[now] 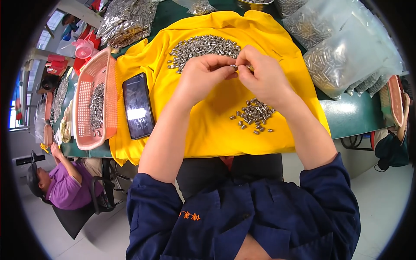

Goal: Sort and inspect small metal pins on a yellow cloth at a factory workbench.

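My left hand (207,74) and my right hand (263,74) meet over the yellow cloth (208,130), fingertips pinched together. Between them shows a small silvery metal part (234,66), mostly covered by the fingers, so its full shape is hidden. Something brass-coloured peeks out by my right fingertips; I cannot make out what it is. Just beyond my hands lies a large heap of small metal fittings (203,47). A smaller pile of similar fittings (256,113) sits nearer me, below my right hand, with a few scattered loose around it.
Left of my arms, a phone (138,106) lies on the cloth beside a pink plastic basket (111,115) containing metal parts. Clear bags of parts (327,69) crowd the right side; another bag (128,21) stands far left. A person in purple (71,184) sits at the left.
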{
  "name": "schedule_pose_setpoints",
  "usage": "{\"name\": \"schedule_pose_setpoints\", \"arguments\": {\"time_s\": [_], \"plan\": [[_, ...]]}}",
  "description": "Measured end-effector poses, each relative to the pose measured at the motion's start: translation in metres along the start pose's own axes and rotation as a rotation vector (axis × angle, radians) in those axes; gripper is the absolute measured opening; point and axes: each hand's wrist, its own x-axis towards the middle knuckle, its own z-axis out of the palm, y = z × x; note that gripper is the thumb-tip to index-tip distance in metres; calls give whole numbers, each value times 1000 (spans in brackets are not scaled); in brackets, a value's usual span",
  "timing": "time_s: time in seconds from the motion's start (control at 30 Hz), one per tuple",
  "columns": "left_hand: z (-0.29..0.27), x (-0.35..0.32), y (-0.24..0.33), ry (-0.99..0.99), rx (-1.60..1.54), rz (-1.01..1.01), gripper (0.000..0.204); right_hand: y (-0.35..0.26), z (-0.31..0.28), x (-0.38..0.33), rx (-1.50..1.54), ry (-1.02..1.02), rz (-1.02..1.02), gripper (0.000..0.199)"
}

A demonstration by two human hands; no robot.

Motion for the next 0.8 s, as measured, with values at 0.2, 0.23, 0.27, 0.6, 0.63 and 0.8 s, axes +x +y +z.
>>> {"name": "schedule_pose_setpoints", "arguments": {"time_s": [0.2,0.23,0.27,0.6,0.63,0.8], "plan": [[-7,4,-2,98,451,126,16,10,-6,3,80,147,-30,9],[-11,6,-4,137,445,123,16,6,-9,3,136,139,43,10],[-13,7,-7,121,382,116,16,6,-8,5,139,137,40,10],[-6,0,-3,60,-89,102,15,2,-8,2,239,31,17,8],[-6,0,-5,24,-214,64,16,2,-8,2,245,22,10,8],[-4,0,-3,-58,-448,-31,16,4,-8,4,316,10,18,7]]}}
